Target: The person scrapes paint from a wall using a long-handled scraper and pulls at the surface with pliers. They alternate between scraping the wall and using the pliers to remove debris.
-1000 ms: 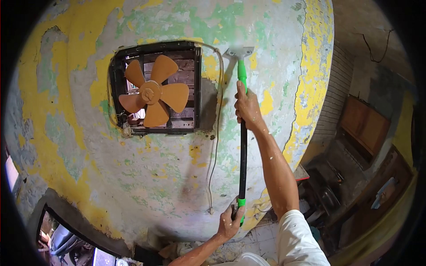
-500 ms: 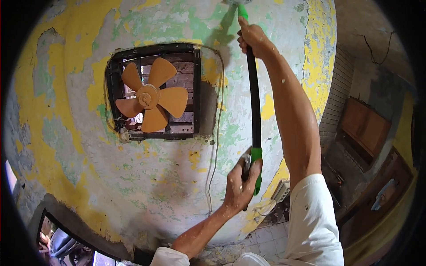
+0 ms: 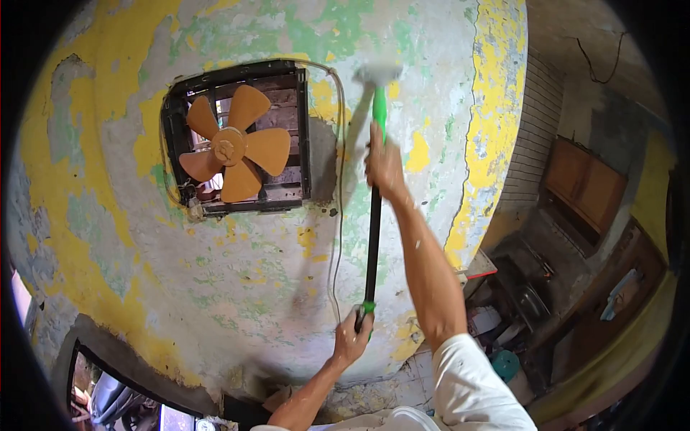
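A long black pole with green sections stands nearly upright in front of a peeling wall. At its top, a blurred pale scraper head is close to or against the wall; contact cannot be made out. My right hand wraps round the upper pole just below the green neck. Lower down, my left hand grips the green handle at the pole's bottom end. Both hands are closed on the tool. Left of the pole, an orange fan sits in a black-framed wall opening.
A loose cable runs down the wall between the fan and the pole. At right are a wooden cabinet, a dark counter and a teal round object. Through the lower-left opening a motorcycle shows. Floor tiles lie below.
The scraper head and my right hand have come down and left in view. My left hand is lower and further left. The fan and wall have shifted slightly left and up.
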